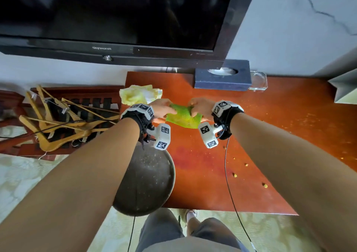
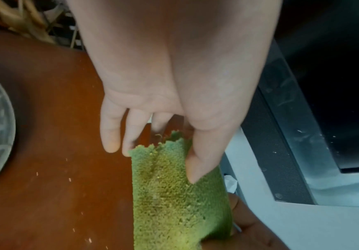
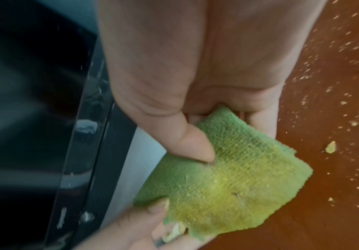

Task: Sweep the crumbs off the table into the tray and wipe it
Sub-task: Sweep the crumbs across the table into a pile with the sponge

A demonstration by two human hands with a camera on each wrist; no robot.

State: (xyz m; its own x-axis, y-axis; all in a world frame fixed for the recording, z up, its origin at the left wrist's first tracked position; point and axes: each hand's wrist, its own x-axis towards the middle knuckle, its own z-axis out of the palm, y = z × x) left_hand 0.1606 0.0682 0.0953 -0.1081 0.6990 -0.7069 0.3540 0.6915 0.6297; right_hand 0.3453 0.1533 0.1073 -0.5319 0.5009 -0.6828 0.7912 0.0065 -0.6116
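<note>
A green cloth [image 1: 183, 115] dusted with yellow crumbs is stretched between both hands above the red-brown table [image 1: 270, 105]. My left hand [image 1: 163, 108] pinches its left end; in the left wrist view the thumb presses the cloth [image 2: 174, 194]. My right hand [image 1: 200, 107] pinches the right end, thumb on the cloth [image 3: 227, 177]. The round dark metal tray [image 1: 148, 178] sits at the table's left front edge under my left forearm, with fine crumbs in it. Crumbs [image 1: 246, 164] lie scattered on the table at the right, and larger bits [image 3: 331, 147] show beside the cloth.
A black television [image 1: 116, 20] stands behind the table. A dark blue tissue box [image 1: 222, 80] and a clear glass dish [image 1: 258, 81] sit at the back. A yellow cloth [image 1: 139, 95] lies at the back left corner. Wooden hangers [image 1: 58, 120] are piled left of the table.
</note>
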